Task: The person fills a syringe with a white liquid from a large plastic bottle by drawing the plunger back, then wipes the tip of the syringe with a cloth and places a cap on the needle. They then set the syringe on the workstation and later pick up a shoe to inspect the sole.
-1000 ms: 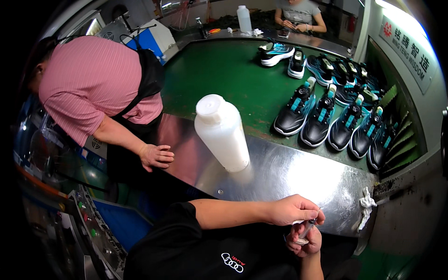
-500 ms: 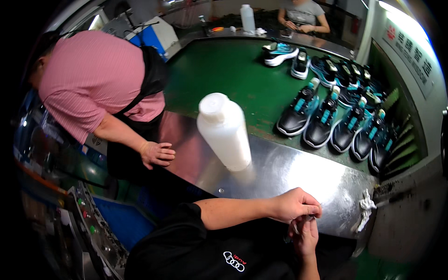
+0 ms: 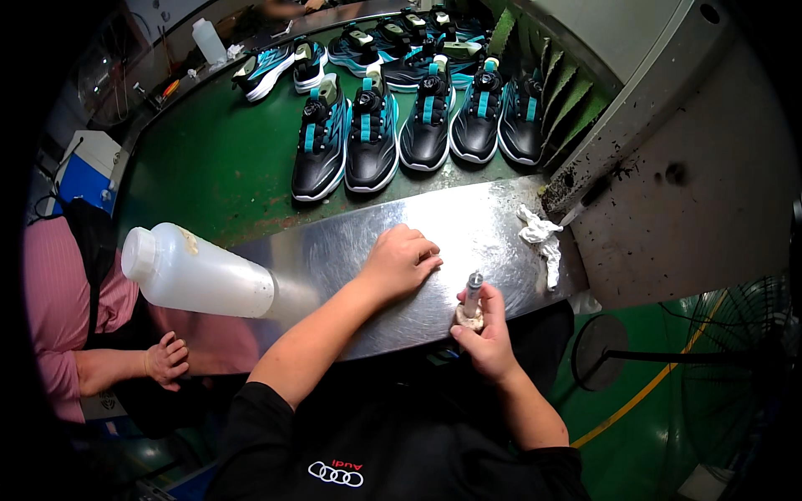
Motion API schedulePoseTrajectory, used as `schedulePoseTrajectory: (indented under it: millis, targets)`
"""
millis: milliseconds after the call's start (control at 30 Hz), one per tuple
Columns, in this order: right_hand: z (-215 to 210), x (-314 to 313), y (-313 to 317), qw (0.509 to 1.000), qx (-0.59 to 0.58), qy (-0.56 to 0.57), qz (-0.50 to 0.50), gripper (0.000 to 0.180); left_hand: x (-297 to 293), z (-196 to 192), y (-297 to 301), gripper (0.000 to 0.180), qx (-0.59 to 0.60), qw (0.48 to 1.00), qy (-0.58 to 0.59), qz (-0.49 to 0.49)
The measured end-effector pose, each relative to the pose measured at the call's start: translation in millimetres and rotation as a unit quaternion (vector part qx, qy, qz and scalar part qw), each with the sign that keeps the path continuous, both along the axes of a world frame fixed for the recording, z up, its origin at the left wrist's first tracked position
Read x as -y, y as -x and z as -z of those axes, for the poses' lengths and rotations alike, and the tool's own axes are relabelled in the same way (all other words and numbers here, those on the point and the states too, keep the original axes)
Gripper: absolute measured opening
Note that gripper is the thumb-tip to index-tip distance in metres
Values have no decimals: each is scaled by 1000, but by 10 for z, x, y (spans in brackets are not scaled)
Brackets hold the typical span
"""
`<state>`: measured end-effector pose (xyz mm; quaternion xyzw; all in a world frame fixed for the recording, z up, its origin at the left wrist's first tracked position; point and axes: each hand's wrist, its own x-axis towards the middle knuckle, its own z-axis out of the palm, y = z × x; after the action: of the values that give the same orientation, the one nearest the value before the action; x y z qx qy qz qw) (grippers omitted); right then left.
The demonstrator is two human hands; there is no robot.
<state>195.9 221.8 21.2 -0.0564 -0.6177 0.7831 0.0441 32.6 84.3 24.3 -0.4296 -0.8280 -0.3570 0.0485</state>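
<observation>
My right hand (image 3: 491,346), near the front edge of the metal worktop, grips a small clear, syringe-like tube (image 3: 473,294). The tube stands nearly upright between thumb and fingers, with a crusty off-white ring round its lower part. Over the middle of the steel surface (image 3: 334,242), my left hand (image 3: 399,263) is closed with its knuckles up. Its curled fingers hide whatever they may hold. To the left of that forearm stands a large white plastic bottle (image 3: 213,271) with a screw cap.
Several black-and-turquoise sneakers (image 3: 372,138) stand on the green surface (image 3: 192,163) beyond the worktop. A crumpled white cloth (image 3: 541,242) lies at the right end, beside a grey panel (image 3: 693,167). At far left, another person's hand (image 3: 167,361) is by the worktop edge. A fan (image 3: 739,351) stands right.
My view has swung to the right. My hands, together half a second ago, are now apart: the left over the worktop, the right holding up the tube.
</observation>
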Motion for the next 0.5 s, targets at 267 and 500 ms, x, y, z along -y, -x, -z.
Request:
schedulePoseTrajectory:
  millis: [267, 500]
  targets:
    - [-8, -176, -67, 997, 26, 75, 13, 52, 771, -356, -444, 45, 291, 950, -62, -92]
    - [-157, -266, 26, 996, 14, 83, -15, 48, 2332, -984, -959, 36, 118, 935, -307, -133]
